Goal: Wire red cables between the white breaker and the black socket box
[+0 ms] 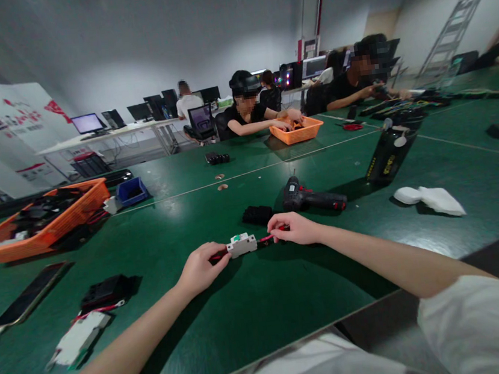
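Observation:
A small white circuit breaker (pixel 243 246) with a green switch is in front of me, just above or on the green table. My left hand (pixel 201 270) is closed at its left end, thumb and fingers pinched, with a dark red lead (pixel 218 255) by the fingers. From the breaker's right end a red wire (pixel 265 239) runs to my right hand (pixel 294 229), whose fingertips are pinched on it. Just beyond the right hand lie a black plastic part (pixel 257 214) and a black cordless drill (pixel 312 196). The wire ends are too small to make out.
On the left are an orange basket (pixel 40 237) of black parts, a blue bin (pixel 132 192), a phone (pixel 30 294), a black block (pixel 107 291) and another white breaker (pixel 81 339). A black box (pixel 388 154) and white wrapping (pixel 430 199) lie right. Across the table, people handle parts.

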The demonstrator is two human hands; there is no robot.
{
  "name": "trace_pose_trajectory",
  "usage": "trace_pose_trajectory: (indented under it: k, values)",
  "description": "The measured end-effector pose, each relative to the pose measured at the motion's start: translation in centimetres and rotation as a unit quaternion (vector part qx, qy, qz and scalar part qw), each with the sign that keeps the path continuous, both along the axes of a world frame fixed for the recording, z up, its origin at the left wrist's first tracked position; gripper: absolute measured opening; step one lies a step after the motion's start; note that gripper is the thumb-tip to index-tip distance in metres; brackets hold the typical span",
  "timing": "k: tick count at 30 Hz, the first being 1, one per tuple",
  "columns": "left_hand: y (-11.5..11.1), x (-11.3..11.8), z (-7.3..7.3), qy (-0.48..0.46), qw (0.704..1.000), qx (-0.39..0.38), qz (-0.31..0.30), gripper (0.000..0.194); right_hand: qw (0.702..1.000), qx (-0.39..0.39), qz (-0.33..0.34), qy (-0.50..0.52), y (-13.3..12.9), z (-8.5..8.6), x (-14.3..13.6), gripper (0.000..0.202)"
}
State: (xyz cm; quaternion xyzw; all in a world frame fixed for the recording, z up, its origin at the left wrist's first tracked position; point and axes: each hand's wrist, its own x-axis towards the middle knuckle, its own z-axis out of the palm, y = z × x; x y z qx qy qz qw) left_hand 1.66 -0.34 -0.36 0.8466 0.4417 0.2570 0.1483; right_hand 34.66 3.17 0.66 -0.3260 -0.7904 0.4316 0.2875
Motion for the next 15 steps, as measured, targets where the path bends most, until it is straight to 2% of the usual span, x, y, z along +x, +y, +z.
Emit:
trace_pose_trajectory:
  k: [11, 15]
  values:
    - [0.24, -0.18, -0.32, -0.003, 1.000, 0.010, -0.005, 0.029, 0.999, 0.037, 0.020, -0.034, 0.13, -0.03, -0.07, 0.020]
    - [0.19, -0.17, -0.26, 0.003, 1.000, 0.021, -0.003, 0.029, 0.994, 0.080, 0.015, -0.075, 0.41, -0.02, 0.20, 0.021]
